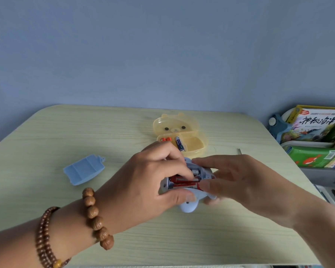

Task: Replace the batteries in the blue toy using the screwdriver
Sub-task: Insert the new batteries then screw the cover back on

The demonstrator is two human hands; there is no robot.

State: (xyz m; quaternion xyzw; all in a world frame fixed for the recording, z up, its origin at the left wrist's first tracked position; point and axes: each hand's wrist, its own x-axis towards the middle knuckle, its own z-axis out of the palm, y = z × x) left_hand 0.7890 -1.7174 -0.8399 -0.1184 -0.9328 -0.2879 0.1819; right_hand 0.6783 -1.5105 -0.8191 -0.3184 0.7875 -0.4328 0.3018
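The blue toy (188,206) lies at the table's middle with its battery bay facing up and red batteries (184,183) showing inside. My left hand (153,182) grips the toy from the left, thumb on its near edge and fingertips curled over the bay. My right hand (238,178) holds the toy's right side and pinches the end of a red battery. The blue battery cover (83,169) lies loose on the table to the left. A thin metal tip, perhaps the screwdriver (238,150), peeks out beyond my right hand.
An open yellow bear-shaped case (198,146) holding a blue battery (179,144) and orange ones (165,139) sits just behind the toy. A rack with children's books (317,130) stands off the table's right edge. A wall rises behind the table.
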